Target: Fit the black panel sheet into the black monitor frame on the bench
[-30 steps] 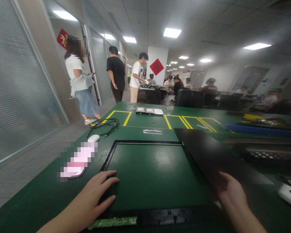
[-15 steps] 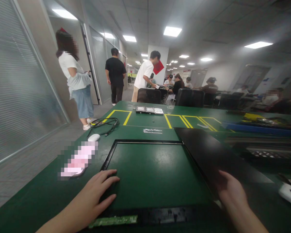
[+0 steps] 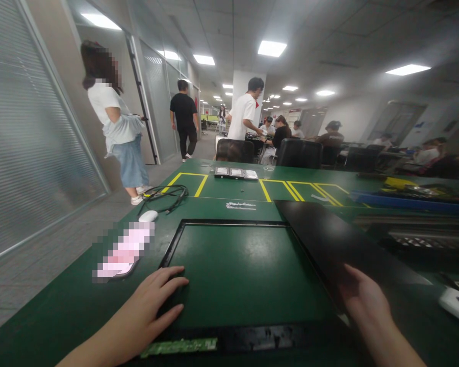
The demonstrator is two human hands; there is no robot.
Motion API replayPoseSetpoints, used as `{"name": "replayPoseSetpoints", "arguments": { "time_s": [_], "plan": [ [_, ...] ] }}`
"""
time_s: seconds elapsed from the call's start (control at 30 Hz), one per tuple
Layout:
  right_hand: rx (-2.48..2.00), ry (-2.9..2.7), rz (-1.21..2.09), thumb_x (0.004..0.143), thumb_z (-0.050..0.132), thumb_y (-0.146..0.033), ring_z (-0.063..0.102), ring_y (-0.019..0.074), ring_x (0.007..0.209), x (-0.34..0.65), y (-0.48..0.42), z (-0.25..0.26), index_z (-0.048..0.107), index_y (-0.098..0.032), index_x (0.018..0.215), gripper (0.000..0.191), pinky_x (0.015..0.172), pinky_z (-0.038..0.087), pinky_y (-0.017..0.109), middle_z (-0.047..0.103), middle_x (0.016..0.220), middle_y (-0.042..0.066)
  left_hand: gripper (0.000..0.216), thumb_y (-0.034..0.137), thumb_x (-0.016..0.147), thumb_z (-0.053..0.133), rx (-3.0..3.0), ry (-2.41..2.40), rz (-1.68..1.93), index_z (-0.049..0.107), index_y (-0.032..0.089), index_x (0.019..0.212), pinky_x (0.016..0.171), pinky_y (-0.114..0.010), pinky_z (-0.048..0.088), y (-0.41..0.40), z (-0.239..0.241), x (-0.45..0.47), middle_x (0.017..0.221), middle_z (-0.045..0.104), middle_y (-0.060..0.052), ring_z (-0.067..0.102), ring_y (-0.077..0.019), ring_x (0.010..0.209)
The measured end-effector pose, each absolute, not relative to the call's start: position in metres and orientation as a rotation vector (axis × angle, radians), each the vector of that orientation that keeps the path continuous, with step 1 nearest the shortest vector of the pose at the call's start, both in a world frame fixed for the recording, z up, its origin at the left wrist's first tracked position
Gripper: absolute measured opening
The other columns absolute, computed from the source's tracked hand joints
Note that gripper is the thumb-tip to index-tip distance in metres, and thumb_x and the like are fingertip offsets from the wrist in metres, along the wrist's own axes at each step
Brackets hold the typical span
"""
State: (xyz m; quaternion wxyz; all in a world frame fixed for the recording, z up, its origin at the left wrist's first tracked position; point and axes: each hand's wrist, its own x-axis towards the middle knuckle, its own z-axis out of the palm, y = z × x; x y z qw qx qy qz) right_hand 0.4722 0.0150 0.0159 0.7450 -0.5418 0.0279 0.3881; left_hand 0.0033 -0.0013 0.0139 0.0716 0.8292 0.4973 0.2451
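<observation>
A thin black rectangular frame [image 3: 237,222], like a monitor bezel, lies around a bare patch of green table. My left hand [image 3: 158,300] rests over its left side, fingers spread and apart. A green circuit board strip [image 3: 179,347] sits on the near bar of the frame, by my left wrist. At the frame's right side is my right hand [image 3: 369,300], fingers loosely parted and partly lost in shadow. It is beside a flat dark panel [image 3: 329,229] that overlaps the frame's far right corner. Whether it touches the panel I cannot tell.
A pink phone-like object [image 3: 122,252], a white mouse [image 3: 148,216] and a coiled black cable [image 3: 172,191] lie left. Drives [image 3: 236,174] stand farther back. A blue tray [image 3: 413,200] and a white device [image 3: 457,308] are right. Several people are beyond the table.
My hands and the frame have stayed where they were. In the background, the person in black walks farther away, and the person in white has straightened and shifted right.
</observation>
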Motion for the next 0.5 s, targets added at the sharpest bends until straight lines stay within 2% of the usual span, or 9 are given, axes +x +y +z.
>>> {"name": "replayPoseSetpoints", "arguments": {
  "time_s": [0.23, 0.37, 0.5],
  "plan": [
    [-1.128, -0.022, 0.860, 0.071, 0.064, -0.002, 0.066, 0.0113, 0.061, 0.4708, 0.0118, 0.0188, 0.066, -0.017, 0.085, 0.021, 0.057, 0.057, 0.018, 0.070, 0.074, -0.001, 0.032, 0.038, 0.086, 0.056, 2.478, 1.494, 0.750, 0.065, 0.034, 0.117, 0.101, -0.047, 0.046, -0.0016, 0.0146, 0.0036, 0.133, 0.064, -0.006, 0.057, -0.0293, 0.121],
    [-1.119, -0.068, 0.892, 0.070, 0.064, -0.004, 0.067, 0.0118, 0.061, 0.4683, 0.0107, 0.0206, 0.067, -0.016, 0.087, 0.021, 0.056, 0.056, 0.019, 0.072, 0.076, 0.001, 0.033, 0.039, 0.086, 0.057, 2.508, 1.440, 0.636, 0.065, 0.036, 0.118, 0.099, -0.046, 0.049, 0.0013, 0.0192, 0.0017, 0.133, 0.064, -0.004, 0.058, -0.0288, 0.120],
    [-1.129, -0.115, 0.964, 0.068, 0.066, -0.008, 0.068, 0.0142, 0.064, 0.4630, 0.0082, 0.0251, 0.068, -0.016, 0.088, 0.021, 0.065, 0.058, 0.024, 0.073, 0.079, 0.003, 0.031, 0.036, 0.087, 0.056, 2.473, 1.434, 0.689, 0.066, 0.034, 0.116, 0.100, -0.043, 0.049, 0.0029, 0.0219, 0.0024, 0.132, 0.064, -0.005, 0.060, -0.0281, 0.119]
  ]
}}
